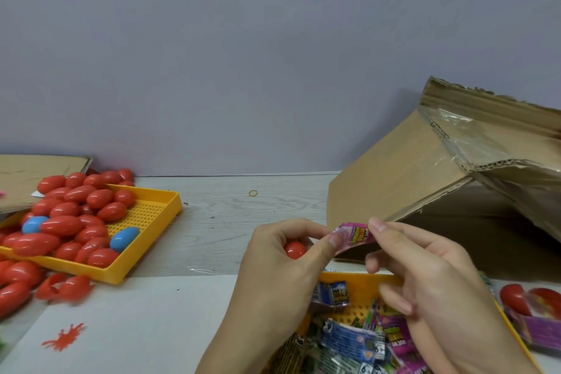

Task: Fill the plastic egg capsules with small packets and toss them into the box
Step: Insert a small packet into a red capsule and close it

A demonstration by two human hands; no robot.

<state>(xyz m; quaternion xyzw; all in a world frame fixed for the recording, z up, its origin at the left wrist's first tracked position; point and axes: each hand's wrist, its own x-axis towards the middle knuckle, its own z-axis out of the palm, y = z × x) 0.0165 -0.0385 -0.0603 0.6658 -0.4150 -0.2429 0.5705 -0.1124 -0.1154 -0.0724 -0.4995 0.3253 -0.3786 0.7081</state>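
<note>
The pink packet (353, 235) sits pinched between both hands, held in the air just in front of the cardboard box (425, 179), near its open mouth. The right hand (425, 279) nips the packet's upper edge between thumb and forefinger, the other fingers loosely curled below. The left hand (279, 255) has its thumb pressed on the packet's near end while its curled fingers cradle a red capsule half (294, 249); I cannot tell whether that piece faces open side up.

To my eye the job now is to get the packet small enough for the shell. I would fold or roll it tightly first, crease it with the thumb, then push it in end-on so no corner sticks over the rim, or the halves likely won't snap together. Keeping the shell steady in the left palm should matter more than speed.

Just on the near side of the box lies a yellow tray of packets (358, 284), under the hands. Well to the left of the box, a second yellow tray (151, 222) is heaped with red capsules (73, 222) and a couple of blue capsules (124, 238). A rubber band (253, 193) lies on the table between that tray and the box.
</note>
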